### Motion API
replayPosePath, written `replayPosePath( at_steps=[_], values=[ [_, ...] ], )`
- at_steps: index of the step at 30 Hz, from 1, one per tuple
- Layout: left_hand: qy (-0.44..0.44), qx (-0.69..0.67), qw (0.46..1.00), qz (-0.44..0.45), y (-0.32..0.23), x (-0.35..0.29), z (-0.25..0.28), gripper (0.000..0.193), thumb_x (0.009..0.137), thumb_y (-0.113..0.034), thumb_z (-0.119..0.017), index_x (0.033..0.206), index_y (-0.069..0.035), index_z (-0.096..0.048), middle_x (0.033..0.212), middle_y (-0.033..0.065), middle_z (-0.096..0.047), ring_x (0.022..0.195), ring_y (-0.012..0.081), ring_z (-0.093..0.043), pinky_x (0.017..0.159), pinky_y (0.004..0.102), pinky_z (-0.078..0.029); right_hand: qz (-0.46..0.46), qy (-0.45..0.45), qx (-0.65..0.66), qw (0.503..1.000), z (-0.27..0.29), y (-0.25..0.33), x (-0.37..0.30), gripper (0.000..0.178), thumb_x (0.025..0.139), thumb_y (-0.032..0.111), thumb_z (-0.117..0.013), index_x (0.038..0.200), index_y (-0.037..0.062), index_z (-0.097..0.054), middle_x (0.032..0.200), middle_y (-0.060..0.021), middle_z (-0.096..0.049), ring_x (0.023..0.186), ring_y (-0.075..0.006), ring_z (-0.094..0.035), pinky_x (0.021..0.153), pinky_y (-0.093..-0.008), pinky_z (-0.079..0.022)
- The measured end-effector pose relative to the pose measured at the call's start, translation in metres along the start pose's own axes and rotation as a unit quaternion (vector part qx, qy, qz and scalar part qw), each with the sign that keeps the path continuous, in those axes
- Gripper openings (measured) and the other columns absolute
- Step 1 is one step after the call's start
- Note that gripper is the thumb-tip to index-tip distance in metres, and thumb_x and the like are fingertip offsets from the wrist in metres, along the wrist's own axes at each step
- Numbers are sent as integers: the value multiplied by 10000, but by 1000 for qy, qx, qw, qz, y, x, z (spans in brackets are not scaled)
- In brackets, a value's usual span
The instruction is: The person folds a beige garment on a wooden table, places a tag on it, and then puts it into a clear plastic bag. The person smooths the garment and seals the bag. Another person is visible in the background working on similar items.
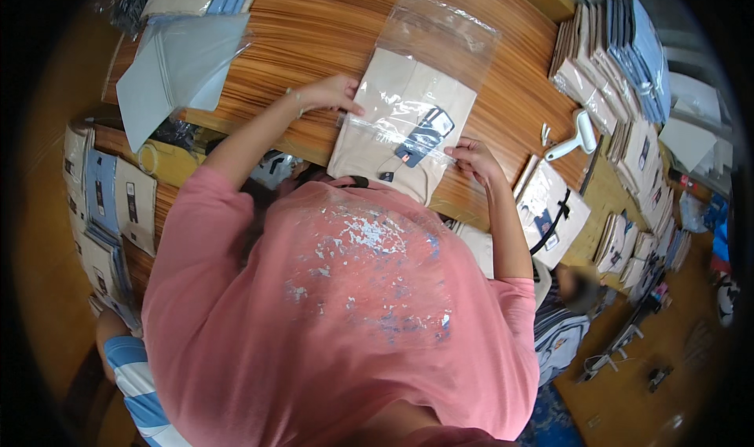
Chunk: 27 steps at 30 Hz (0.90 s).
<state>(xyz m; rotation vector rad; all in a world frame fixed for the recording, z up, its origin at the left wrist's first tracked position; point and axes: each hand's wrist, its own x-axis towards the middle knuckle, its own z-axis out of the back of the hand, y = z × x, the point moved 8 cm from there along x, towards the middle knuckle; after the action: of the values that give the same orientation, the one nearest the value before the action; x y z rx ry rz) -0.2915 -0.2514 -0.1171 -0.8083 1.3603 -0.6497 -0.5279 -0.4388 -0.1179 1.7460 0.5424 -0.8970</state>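
On the table before me lies a folded beige garment, partly inside a clear plastic bag. The far end of the bag extends flat past the garment; the near end of the garment sticks out of it. A dark blue hang tag rests on the garment, on a thin string. My left hand is closed at the bag's left edge, fingertips pinching the plastic. At the right edge, beside the tag, my right hand pinches the bag between thumb and fingers.
A white lint roller lies at the right. Bagged garments in stacks stand at the far right. At left are pale sheets under loose plastic and more folded garments. The wood-grain table ends close to my body.
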Motion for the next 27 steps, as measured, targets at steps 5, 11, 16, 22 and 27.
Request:
replayPosePath(
  at_steps=[5,11,16,22,27],
  values=[
    [-2,-98,995,-8,47,-48,-50,337,746,-2,-711,1056,31,-584,948,70,-667,845,117,-621,753,242,-498,21,-36,107,993,-38,-61,-20,123,777,114,-712,853,40,-650,594,40,-538,410,-25,-355,370,-203,-240],
    [-34,-136,984,105,104,-93,-73,278,794,-161,-704,955,52,-626,839,77,-673,666,87,-591,580,228,-479,16,-40,68,997,-55,-124,-46,124,786,146,-708,810,38,-653,568,37,-534,403,-21,-376,354,-199,-250],
    [-136,-37,989,42,44,-89,-42,253,815,-191,-683,905,39,-629,718,45,-642,432,64,-468,395,212,-368,7,-91,49,995,-33,-71,-46,157,805,181,-695,827,32,-653,601,33,-556,441,-41,-432,396,-191,-305],
    [-18,-79,995,58,121,-83,-71,196,806,-155,-693,858,23,-631,726,42,-651,612,52,-551,512,198,-423,45,-104,112,987,-67,-135,-47,156,794,169,-707,802,24,-651,590,11,-561,438,-48,-468,368,-196,-329],
    [13,-86,990,107,87,-95,-72,191,864,-143,-626,931,36,-626,821,61,-665,718,66,-579,601,206,-448,58,-114,103,986,-70,-133,-51,123,820,138,-677,779,28,-641,636,-6,-604,482,-47,-504,427,-190,-378]
  ],
)
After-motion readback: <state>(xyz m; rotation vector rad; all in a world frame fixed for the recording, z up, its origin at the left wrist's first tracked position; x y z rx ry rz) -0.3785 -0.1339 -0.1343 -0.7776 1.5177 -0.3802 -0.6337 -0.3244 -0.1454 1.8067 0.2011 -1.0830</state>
